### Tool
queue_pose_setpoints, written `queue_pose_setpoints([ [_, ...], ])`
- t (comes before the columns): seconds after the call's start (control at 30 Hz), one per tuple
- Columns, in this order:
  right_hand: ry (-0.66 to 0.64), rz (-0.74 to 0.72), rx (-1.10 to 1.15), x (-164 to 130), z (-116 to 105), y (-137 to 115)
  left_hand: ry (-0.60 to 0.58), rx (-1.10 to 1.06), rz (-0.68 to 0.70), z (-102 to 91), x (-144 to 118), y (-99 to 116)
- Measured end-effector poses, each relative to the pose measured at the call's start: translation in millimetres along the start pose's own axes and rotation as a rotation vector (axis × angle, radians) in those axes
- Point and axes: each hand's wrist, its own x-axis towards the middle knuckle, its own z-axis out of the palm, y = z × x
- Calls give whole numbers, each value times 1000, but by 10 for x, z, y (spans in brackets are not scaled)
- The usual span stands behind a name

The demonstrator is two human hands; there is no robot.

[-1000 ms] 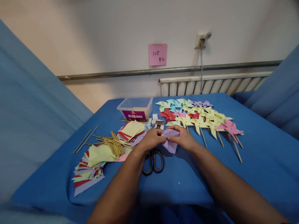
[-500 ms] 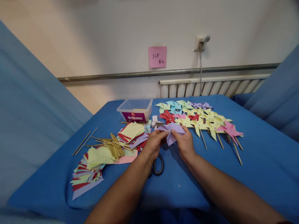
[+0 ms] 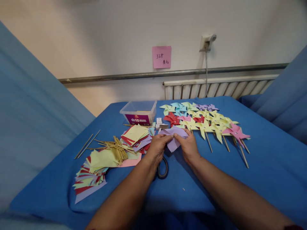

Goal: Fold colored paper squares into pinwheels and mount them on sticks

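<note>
Far left on the blue-clothed bench [image 3: 263, 166]: fanned stack of cut paper squares [image 3: 92, 177], then a loose pile of thin wooden sticks [image 3: 115, 148]. Clear plastic tub [image 3: 139, 111], purple label, contents not readable. Left hand [image 3: 158, 147] and right hand [image 3: 189, 146], each grip pinched shut on the lilac paper piece [image 3: 173, 135], held just above the bench over black scissors [image 3: 163, 167]. Since half a second ago the paper sits slightly lower. Right: finished paper pinwheels [image 3: 206, 123] on sticks.
</note>
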Motion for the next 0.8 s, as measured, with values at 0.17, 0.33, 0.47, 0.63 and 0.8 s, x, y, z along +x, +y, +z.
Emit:
queue_pose_setpoints([
  [0.17,-57,-194,-91,3,-56,-11,48,-48,23,-53,12,78],
  [0.33,-212,-609,-448,-44,-133,-141,76,-168,31,-126,33,217],
  [0.47,-317,-770,-709,-61,-145,-218,58,-207,35,-150,36,259],
  [0.63,-327,-821,-781,-42,-143,-243,28,-198,24,-142,35,247],
  [0.8,-316,-778,-719,-38,-137,-258,-6,-192,16,-122,29,227],
])
